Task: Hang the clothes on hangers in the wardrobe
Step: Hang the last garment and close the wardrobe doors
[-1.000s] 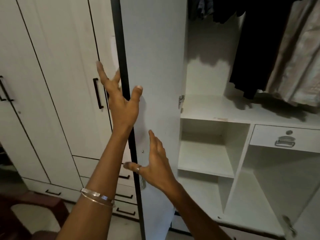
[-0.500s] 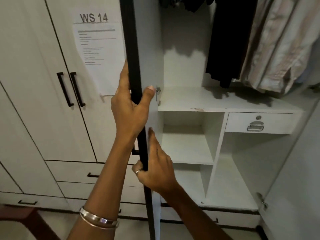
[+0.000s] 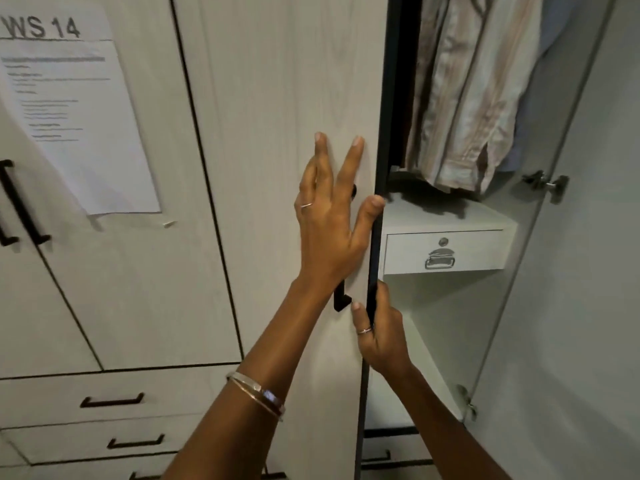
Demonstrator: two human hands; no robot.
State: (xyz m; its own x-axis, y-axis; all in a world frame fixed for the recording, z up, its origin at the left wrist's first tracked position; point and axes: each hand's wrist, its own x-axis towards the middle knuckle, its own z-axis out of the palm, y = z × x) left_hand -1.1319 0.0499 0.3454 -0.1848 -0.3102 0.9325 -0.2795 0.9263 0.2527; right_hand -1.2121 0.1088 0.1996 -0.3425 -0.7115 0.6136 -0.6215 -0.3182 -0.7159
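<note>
Left hand [image 3: 330, 223] flat on wardrobe door [image 3: 287, 133], fingers straight, thumb hooked on its edge. Right hand [image 3: 381, 332] grips that edge lower down. Right of door: striped shirt [image 3: 464, 98] hanging, one blue garment [image 3: 540, 81] behind, one drawer [image 3: 446, 252] below.

1. Two hands: left hand [image 3: 332, 220], right hand [image 3: 381, 336]
2. Two finger rings, one on each hand: left ring [image 3: 306, 205], right ring [image 3: 364, 330]
3. Two bangles [image 3: 258, 394] on the left wrist
4. One printed sheet [image 3: 74, 112] headed "WS 14"
5. One small inner drawer [image 3: 445, 252]
6. Two door hinges in view: upper hinge [image 3: 547, 183], lower hinge [image 3: 467, 401]
7. At least two hanging shirts: striped shirt [image 3: 464, 98], blue shirt [image 3: 550, 46]
8. Three black vertical door handles [image 3: 22, 202] in view
</note>
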